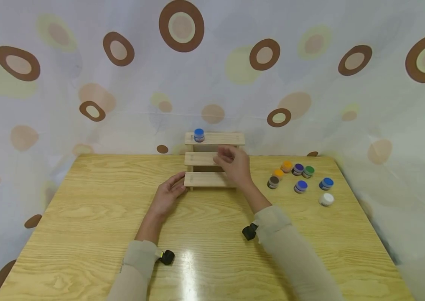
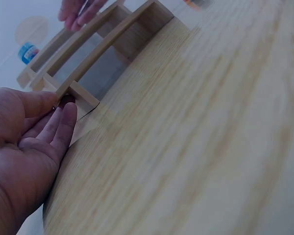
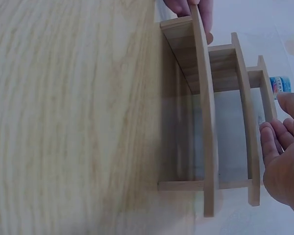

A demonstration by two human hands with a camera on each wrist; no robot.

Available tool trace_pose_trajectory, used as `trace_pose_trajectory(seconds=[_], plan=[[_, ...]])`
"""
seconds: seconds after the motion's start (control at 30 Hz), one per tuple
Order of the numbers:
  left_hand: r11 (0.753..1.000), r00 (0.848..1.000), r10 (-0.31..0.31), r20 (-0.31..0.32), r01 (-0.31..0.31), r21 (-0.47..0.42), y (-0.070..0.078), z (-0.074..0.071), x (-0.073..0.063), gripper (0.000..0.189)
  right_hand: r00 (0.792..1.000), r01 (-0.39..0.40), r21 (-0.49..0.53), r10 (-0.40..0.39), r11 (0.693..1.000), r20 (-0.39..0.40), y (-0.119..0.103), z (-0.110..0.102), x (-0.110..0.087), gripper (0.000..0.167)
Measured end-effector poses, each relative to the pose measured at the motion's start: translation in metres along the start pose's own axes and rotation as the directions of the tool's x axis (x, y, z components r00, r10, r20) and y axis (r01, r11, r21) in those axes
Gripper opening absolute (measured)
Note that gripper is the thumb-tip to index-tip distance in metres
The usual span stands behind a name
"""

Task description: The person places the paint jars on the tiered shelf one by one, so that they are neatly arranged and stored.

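A three-tier wooden step stand (image 1: 206,179) is at the back middle of the table. On the left end of its top tier sits a small blue-lidded paint jar (image 1: 199,135), also visible in the left wrist view, where the jar (image 2: 27,53) appears beyond the tiers. My left hand (image 1: 167,195) holds the left end of the lowest tier, thumb above and fingers beneath in the left wrist view. Over the right part of the middle tier is my right hand (image 1: 236,165). Its thumb and loosely bent fingers (image 3: 272,139) have nothing between them in the right wrist view.
To the right of the stand, several small paint jars are scattered: orange (image 1: 286,166), purple (image 1: 298,169), green (image 1: 308,171), dark brown (image 1: 273,182), blue (image 1: 326,183) and white (image 1: 326,199) among them. A patterned curtain (image 1: 212,83) hangs close behind the wooden table (image 1: 95,217).
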State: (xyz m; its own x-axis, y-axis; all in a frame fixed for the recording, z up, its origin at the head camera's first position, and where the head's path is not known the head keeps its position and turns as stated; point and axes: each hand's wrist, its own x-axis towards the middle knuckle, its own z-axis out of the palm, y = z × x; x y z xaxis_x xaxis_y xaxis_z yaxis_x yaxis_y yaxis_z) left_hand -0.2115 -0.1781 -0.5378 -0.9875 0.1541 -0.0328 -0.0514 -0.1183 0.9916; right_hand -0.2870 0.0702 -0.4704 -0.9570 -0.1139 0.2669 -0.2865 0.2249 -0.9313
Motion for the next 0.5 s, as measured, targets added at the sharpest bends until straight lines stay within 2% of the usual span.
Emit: trace_pose_trajectory(seconds=[0.17,0.37,0.5], plan=[[1.0,1.0,-0.008,-0.007,0.008,0.011,-0.001,-0.001,0.001,0.053,1.0,-0.027,0.021,0.027,0.999,-0.002,0.006,-0.002,-0.009,0.035],[1.0,1.0,0.001,0.007,-0.001,0.01,-0.003,0.002,0.001,0.053,1.0,-0.006,0.057,0.006,0.998,-0.014,0.009,-0.012,-0.022,0.034],[1.0,1.0,-0.001,-0.017,0.002,0.011,-0.003,0.001,0.001,0.053,1.0,-0.001,0.069,0.001,0.998,-0.004,0.011,-0.019,-0.031,0.033]])
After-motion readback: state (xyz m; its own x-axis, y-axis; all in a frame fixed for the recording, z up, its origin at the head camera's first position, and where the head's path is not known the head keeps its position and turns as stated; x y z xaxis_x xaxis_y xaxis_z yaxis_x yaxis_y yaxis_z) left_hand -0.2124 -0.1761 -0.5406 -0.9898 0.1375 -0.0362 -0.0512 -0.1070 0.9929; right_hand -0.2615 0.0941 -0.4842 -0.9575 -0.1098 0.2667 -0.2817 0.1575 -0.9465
